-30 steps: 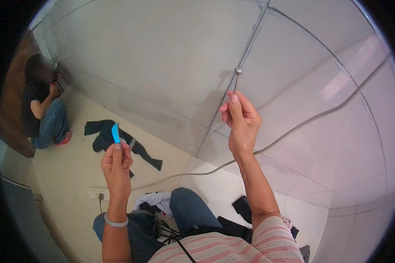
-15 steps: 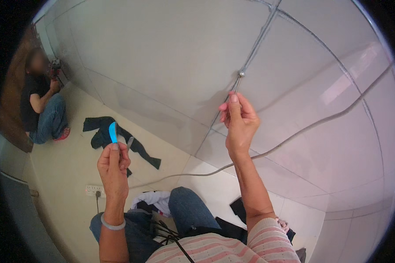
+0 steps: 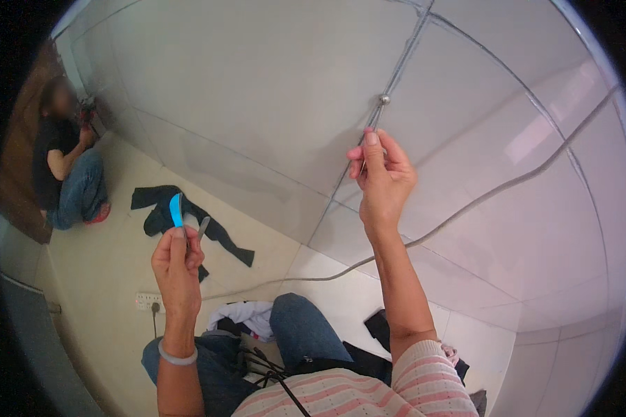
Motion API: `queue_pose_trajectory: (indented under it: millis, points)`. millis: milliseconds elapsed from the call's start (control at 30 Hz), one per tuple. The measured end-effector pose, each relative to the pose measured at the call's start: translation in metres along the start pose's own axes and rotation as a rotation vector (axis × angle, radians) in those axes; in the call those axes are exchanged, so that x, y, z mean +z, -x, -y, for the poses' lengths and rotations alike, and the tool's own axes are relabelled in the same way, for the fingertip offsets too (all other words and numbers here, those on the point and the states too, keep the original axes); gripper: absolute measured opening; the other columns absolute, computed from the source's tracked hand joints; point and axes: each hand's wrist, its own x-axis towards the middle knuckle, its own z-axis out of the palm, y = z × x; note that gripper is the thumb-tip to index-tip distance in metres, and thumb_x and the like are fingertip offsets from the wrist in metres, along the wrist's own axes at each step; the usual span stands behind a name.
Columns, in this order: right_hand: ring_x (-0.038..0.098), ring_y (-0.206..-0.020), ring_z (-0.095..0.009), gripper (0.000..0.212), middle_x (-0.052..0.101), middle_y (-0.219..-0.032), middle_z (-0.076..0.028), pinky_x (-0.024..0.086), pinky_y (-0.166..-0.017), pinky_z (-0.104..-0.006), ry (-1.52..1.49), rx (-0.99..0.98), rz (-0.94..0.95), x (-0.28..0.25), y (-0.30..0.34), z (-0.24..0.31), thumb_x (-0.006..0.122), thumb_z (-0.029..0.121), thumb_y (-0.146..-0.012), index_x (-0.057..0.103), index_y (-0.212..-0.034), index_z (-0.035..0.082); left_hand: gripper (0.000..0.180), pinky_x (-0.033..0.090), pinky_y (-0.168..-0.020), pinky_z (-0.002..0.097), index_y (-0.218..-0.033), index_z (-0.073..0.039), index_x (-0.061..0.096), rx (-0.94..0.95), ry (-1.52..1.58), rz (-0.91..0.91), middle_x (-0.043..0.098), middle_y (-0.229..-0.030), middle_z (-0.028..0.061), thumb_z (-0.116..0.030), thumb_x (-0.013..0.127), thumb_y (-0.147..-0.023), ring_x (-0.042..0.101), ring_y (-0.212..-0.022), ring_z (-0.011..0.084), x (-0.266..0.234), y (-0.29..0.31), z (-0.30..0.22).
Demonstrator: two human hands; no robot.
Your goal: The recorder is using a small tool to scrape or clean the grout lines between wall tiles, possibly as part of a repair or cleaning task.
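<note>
My right hand (image 3: pixel 379 170) pinches a thin metal rod with a round ball end (image 3: pixel 384 99). The ball rests at a dark grout joint (image 3: pixel 412 47) running up the tiled wall (image 3: pixel 271 90), where the joint looks freshly filled above it. In my left hand (image 3: pixel 177 260), held over the floor, is a small tool with a bright blue curved blade (image 3: pixel 176 210). A narrow metal strip (image 3: pixel 203 227) also sticks out of this hand; whether it belongs to the same tool I cannot tell. The left fingers hide the lower ends of both.
A dark garment (image 3: pixel 188 219) lies on the floor beyond my left hand. A grey cable (image 3: pixel 466 208) crosses the wall and floor behind my right forearm. Near my knee are a power strip (image 3: pixel 148 301) and white cloth (image 3: pixel 247 316). Another person (image 3: pixel 69 160) squats at the far left.
My right hand has moved slightly upward along the wall, and the ball end sits higher on the joint. My left hand has shifted slightly left, still holding the blue-bladed tool.
</note>
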Motion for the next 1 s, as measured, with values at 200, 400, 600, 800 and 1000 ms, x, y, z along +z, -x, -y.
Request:
queue_pose_trajectory:
  millis: [200, 400, 600, 800, 1000]
  points:
    - [0.045, -0.046, -0.008, 0.022, 0.059, -0.065, -0.007, 0.029, -0.041, -0.0192, 0.038, 0.124, 0.008, -0.011, 0.016, -0.006, 0.059, 0.018, -0.088, 0.061, -0.098, -0.001, 0.021, 0.026, -0.049, 0.0184, -0.086, 0.000, 0.056, -0.010, -0.024, -0.034, 0.047, -0.068, -0.0002, -0.017, 0.048, -0.093, 0.031, -0.054, 0.0045, -0.008, 0.003, -0.006]
    - [0.046, -0.045, -0.008, 0.022, 0.059, -0.062, -0.007, 0.032, -0.040, -0.0213, 0.018, 0.088, -0.004, -0.003, 0.004, 0.000, 0.058, 0.018, -0.088, 0.060, -0.095, -0.002, 0.021, 0.026, -0.049, 0.0179, -0.086, 0.000, 0.056, -0.008, -0.029, -0.036, 0.047, -0.067, -0.0002, -0.018, 0.048, -0.093, 0.031, -0.054, 0.0038, -0.012, 0.002, -0.010]
    - [0.046, -0.044, -0.008, 0.021, 0.060, -0.064, -0.008, 0.030, -0.039, -0.0217, 0.026, 0.154, 0.031, -0.012, 0.007, -0.010, 0.058, 0.018, -0.088, 0.060, -0.095, -0.001, 0.022, 0.026, -0.049, 0.0181, -0.085, 0.000, 0.056, 0.002, -0.012, -0.035, 0.049, -0.068, 0.0002, -0.018, 0.048, -0.094, 0.031, -0.054, 0.0036, -0.011, 0.003, -0.011]
    - [0.045, -0.043, -0.008, 0.022, 0.059, -0.064, -0.007, 0.028, -0.038, -0.0214, 0.006, 0.170, 0.027, -0.005, 0.013, 0.021, 0.058, 0.020, -0.088, 0.060, -0.096, -0.001, 0.022, 0.026, -0.049, 0.0183, -0.085, 0.000, 0.056, 0.017, 0.006, -0.026, 0.048, -0.067, 0.0001, -0.018, 0.048, -0.093, 0.030, -0.054, 0.0039, -0.013, 0.002, -0.012]
    - [0.045, -0.044, -0.008, 0.025, 0.059, -0.066, -0.006, 0.027, -0.037, -0.0200, -0.019, 0.035, 0.034, 0.014, -0.007, 0.053, 0.058, 0.021, -0.088, 0.059, -0.098, -0.001, 0.021, 0.026, -0.049, 0.0181, -0.085, 0.000, 0.055, -0.023, 0.013, -0.025, 0.047, -0.067, -0.0004, -0.017, 0.047, -0.093, 0.031, -0.054, 0.0036, -0.011, -0.001, -0.014]
